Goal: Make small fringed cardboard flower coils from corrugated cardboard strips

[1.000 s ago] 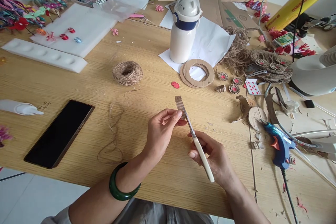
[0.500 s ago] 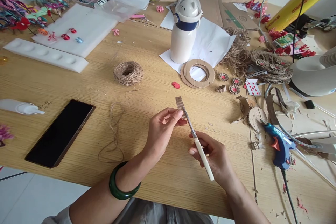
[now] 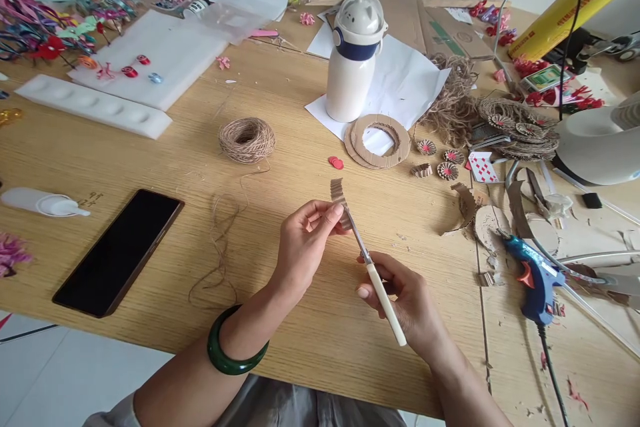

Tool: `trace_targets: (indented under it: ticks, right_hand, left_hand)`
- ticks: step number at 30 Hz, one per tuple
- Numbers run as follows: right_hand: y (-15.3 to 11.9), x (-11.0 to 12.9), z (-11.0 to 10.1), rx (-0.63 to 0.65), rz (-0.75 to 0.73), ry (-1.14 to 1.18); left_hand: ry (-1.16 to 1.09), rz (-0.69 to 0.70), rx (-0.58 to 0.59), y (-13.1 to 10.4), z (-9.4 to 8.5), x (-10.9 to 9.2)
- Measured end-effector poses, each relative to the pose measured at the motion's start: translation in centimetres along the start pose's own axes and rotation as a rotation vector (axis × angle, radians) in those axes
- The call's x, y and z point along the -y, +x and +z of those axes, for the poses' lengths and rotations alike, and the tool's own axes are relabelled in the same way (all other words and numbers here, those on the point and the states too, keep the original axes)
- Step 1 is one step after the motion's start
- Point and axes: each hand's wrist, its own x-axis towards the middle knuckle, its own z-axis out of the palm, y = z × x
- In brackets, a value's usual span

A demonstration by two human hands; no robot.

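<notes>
Between the thumb and fingers of my left hand is a short strip of corrugated cardboard, its ridged end pointing up. My right hand holds a pair of scissors with cream handles. The metal blades reach up to the strip, touching or very near its right edge. Just beyond the strip lie small red paper discs. Two cardboard rings rest behind them, beside several small pleated cardboard rosettes.
A ball of twine and a black phone lie to the left. A white bottle stands on paper at the back. At the right are a blue glue gun, cardboard scraps and twine coils.
My left hand and the cardboard strip have shifted slightly left, and more of the strip shows above the fingers. The scissors have moved slightly left too.
</notes>
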Motion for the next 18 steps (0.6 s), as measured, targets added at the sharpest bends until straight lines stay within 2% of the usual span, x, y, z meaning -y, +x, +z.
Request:
trace_targets:
  ticks: [18]
  right_hand:
    - [-0.16,0.09,-0.05,-0.034,-0.016,-0.035]
  left_hand:
    - [0.026,-0.054,0.05,-0.33,0.09,0.06]
